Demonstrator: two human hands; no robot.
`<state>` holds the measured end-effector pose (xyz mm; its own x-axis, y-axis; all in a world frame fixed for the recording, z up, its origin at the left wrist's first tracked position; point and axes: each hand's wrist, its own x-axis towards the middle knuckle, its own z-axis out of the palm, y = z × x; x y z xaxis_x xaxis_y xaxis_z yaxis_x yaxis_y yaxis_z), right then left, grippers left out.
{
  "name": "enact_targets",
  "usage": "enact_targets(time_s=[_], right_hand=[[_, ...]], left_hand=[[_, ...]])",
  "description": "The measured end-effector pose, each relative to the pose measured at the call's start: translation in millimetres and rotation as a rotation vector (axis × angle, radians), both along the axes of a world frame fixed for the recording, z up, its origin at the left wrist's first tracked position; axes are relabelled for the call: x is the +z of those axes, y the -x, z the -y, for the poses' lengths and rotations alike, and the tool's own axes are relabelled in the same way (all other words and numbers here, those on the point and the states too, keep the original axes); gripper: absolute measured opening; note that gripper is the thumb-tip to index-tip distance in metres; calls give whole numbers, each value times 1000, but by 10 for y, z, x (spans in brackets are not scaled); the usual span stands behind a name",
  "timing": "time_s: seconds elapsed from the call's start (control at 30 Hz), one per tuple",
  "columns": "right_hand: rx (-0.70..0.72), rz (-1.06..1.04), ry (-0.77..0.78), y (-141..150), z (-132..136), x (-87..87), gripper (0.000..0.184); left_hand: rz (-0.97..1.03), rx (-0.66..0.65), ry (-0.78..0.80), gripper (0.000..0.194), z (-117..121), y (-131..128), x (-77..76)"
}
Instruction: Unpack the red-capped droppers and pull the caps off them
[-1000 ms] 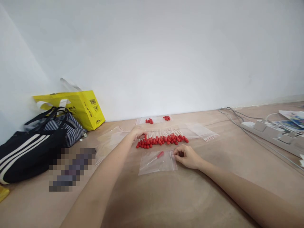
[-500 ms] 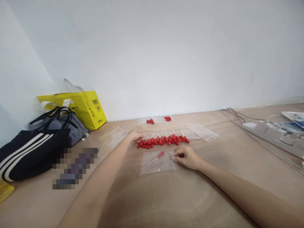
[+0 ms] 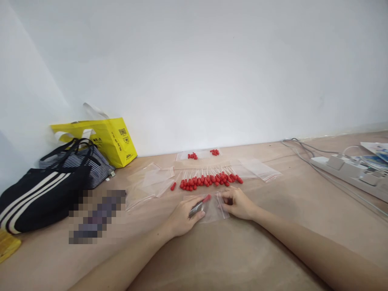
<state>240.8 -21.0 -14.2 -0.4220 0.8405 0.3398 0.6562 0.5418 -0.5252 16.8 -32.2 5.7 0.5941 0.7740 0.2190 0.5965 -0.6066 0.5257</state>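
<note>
A small clear zip bag (image 3: 212,213) lies flat in front of me with one red-bulbed dropper (image 3: 206,198) in it. My right hand (image 3: 238,204) pinches the bag's zip edge on the right. My left hand (image 3: 183,216) rests on the bag's left part, thumb and fingers around the dropper's clear tube, partly covering it. Just beyond, a row of several red-bulbed droppers (image 3: 209,180) lies side by side, bulbs towards me. One separate dropper (image 3: 173,186) lies at the row's left end, its bulb apart from the others.
Flat zip bags (image 3: 151,182) lie left of the row, and another bag (image 3: 262,169) lies right. Small red bulbs (image 3: 192,156) sit at the back near the wall. Black and yellow bags (image 3: 115,137) stand left. A power strip (image 3: 345,169) with cables is at right.
My left hand has come from the row's left end down onto the zip bag. One dropper now lies apart at that end. My right hand stays at the zip edge.
</note>
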Motion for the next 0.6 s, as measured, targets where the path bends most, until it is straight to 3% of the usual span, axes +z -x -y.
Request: enact_targets(time_s=[0.17, 0.6], right_hand=[[-24, 71, -23, 35, 5, -12, 26], [-108, -17, 111, 116, -23, 13, 24]], left_hand=[[-56, -45, 80, 43, -4, 4, 22], [-93, -104, 110, 47, 19, 6, 39]])
